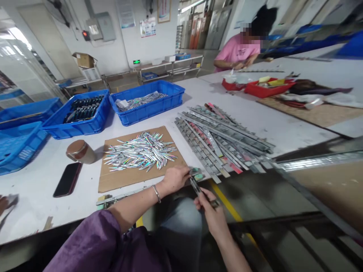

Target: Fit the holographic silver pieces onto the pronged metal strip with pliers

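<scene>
My left hand (176,179), with a bracelet at the wrist, is closed at the right end of a long metal strip (124,194). Green pieces (198,176) show at that end; my forearm covers the strip's middle. My right hand (211,207) is wrapped round slim dark metal pliers (195,186), their tip close to my left fingertips. What lies between the tip and those fingers is too small to make out. Just beyond my left hand, a heap of shiny silver fish-shaped pieces (140,149) lies on a cardboard sheet (113,181).
Metal strips (224,136) are piled at the right. Blue crates (150,109) line the left and back, near a lidded cup (82,152) and a phone (67,180). Across the table sits a person in pink (238,51) behind red trays (269,90). Another hand (4,204) shows at far left.
</scene>
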Available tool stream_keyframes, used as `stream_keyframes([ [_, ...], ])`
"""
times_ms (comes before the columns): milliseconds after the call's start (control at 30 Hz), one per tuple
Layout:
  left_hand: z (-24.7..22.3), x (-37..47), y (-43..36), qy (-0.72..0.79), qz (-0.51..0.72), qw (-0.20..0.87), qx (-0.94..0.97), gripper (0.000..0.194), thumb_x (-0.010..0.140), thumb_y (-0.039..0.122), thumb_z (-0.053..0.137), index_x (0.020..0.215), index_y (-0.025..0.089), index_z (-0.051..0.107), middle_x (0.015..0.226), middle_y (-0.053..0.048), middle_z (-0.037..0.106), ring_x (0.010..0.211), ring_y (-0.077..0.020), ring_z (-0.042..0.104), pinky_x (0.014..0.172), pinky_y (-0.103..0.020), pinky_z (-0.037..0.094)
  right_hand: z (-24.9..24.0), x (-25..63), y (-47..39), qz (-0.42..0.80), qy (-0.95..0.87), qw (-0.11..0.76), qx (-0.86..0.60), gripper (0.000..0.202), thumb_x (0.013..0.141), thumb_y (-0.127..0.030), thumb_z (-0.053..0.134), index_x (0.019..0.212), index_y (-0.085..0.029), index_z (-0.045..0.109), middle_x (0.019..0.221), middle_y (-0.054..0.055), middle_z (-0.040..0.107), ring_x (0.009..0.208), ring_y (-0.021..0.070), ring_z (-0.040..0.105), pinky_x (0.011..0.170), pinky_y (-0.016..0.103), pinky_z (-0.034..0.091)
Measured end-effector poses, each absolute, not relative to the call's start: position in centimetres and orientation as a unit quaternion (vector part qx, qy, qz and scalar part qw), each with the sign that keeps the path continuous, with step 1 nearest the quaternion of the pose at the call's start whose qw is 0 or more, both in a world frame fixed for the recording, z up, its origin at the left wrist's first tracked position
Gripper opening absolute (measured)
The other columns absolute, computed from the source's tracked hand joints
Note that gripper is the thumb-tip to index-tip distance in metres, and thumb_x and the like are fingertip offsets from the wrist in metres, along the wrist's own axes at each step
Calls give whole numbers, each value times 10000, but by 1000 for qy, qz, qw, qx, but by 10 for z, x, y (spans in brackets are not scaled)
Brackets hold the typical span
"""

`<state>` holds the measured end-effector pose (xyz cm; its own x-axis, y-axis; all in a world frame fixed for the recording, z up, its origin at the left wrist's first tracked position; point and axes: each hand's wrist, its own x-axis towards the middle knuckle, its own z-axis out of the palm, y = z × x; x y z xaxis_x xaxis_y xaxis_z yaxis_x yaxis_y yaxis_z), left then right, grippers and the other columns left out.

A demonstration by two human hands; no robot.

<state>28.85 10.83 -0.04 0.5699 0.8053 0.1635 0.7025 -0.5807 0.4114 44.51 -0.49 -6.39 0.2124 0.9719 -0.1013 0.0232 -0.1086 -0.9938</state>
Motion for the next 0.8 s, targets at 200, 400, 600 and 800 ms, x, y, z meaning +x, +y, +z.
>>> stream_keyframes([
  [200, 5, 290, 113, 436, 157, 169, 870, 123, 964, 258, 600, 975, 193, 704, 948, -58, 740, 949, -199, 690, 825, -259, 511, -35, 447, -7, -106, -735, 167, -648, 324, 1015, -218, 449, 1264, -118, 631, 785, 92, 671, 730, 236, 640, 647, 347, 415],
  [400, 5, 288, 112, 439, 148, 170, 870, 127, 961, 274, 607, 993, 197, 703, 987, -57, 741, 982, -205, 688, 842, -259, 518, -28, 439, -5, -128, -758, 62, -637, 315, 999, -147, 436, 1273, -90, 580, 785, 103, 683, 694, 225, 672, 578, 323, 395],
  [600, 0, 292, 106, 442, 141, 164, 870, 147, 963, 278, 599, 1052, 214, 696, 1037, -55, 747, 1009, -209, 693, 857, -271, 529, -30, 452, 2, 90, -699, 87, -704, 338, 1000, -355, 478, 1305, -217, 524, 793, 59, 748, 691, 247, 705, 561, 298, 358],
  [800, 14, 268, 105, 416, 160, 181, 877, 233, 947, 245, 614, 1166, 200, 677, 1104, -72, 737, 1052, -209, 682, 942, -299, 528, -24, 447, -16, 114, -668, 103, -728, 356, 1003, -400, 412, 1296, -248, 547, 847, 85, 766, 687, 260, 707, 560, 309, 351],
])
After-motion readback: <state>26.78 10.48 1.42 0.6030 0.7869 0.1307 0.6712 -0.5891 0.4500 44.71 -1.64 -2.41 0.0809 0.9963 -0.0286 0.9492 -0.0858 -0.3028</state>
